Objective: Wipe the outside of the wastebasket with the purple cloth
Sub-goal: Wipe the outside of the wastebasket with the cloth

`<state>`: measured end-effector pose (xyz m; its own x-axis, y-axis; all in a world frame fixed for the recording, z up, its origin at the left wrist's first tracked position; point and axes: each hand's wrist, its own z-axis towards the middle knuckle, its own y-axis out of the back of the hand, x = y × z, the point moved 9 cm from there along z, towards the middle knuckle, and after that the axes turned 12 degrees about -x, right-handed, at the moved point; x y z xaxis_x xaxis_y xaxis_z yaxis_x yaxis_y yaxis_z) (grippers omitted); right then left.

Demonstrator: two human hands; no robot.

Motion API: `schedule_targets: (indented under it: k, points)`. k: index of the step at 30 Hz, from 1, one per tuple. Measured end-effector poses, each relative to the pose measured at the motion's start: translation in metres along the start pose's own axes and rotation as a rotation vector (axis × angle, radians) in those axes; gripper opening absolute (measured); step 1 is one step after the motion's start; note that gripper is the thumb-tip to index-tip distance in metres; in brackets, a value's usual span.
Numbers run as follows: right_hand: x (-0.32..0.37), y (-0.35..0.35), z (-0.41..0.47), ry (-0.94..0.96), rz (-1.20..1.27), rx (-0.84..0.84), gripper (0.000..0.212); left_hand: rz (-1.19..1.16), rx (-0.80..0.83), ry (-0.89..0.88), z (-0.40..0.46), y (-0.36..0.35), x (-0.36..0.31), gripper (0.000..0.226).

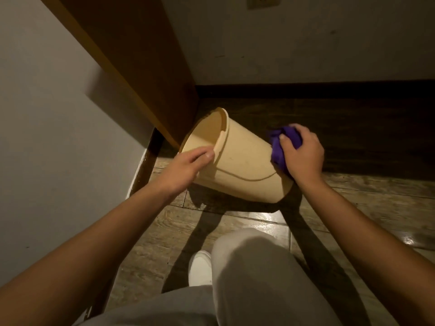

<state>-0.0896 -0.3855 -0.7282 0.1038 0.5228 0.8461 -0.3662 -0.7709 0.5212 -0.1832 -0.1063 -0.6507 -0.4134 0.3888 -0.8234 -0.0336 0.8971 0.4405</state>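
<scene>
Wastebasket (237, 158), cream plastic, is tilted on its side above the wooden floor (353, 203), mouth turned toward the wooden panel (131, 55). We clasp its rim with our left hand (186, 165), fingers curled over the edge. Our right hand (301, 154) is clamped on the bunched purple cloth (280, 147), pressing it against the basket's base end. Our white shoe (200, 267) shows below.

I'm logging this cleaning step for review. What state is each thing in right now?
wastebasket: tipped on its side, mouth toward the wall, looks empty
purple cloth: bunched, pressed against the basket's base end
left hand: gripping the rim
right hand: closed on the cloth
</scene>
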Motion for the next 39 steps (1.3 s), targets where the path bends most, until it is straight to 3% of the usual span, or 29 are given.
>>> schedule_targets:
  k: [3,7,10,14,24,28,29,33,36,39]
  points:
    - [0.067,-0.004,-0.013,0.104,0.167,0.027,0.042,0.156,0.022,-0.063,-0.01,-0.02,0.0,0.042]
    - [0.128,-0.026,-0.049,0.285,0.216,0.093,0.052,0.04,-0.091,-0.16,-0.005,-0.023,-0.022,0.032]
    - [0.128,-0.053,-0.077,0.357,0.104,0.162,0.052,-0.082,-0.137,-0.091,0.003,-0.014,-0.015,0.032]
    - [0.093,-0.07,-0.085,0.419,0.002,0.117,0.05,-0.109,-0.167,-0.014,0.011,0.004,0.005,0.032]
    - [-0.031,-0.072,-0.02,-0.015,-0.127,0.075,0.044,-0.037,-0.229,0.004,0.021,0.049,0.044,0.027]
    - [-0.086,-0.059,-0.009,-0.475,-0.041,0.103,0.031,-0.031,-0.297,0.047,0.017,0.064,0.059,0.026]
    - [-0.088,-0.05,-0.004,-0.482,-0.049,0.062,0.03,-0.023,-0.301,0.051,0.016,0.066,0.063,0.026]
    - [-0.033,-0.024,0.019,-0.176,-0.021,-0.127,0.039,0.076,-0.266,-0.01,0.014,0.065,0.062,0.024]
    - [0.018,-0.04,0.012,0.057,0.047,0.005,0.045,0.149,-0.232,-0.06,0.014,0.059,0.052,0.022]
    - [0.031,-0.059,-0.022,0.277,-0.057,0.118,0.047,0.226,-0.228,-0.095,0.015,0.057,0.048,0.021]
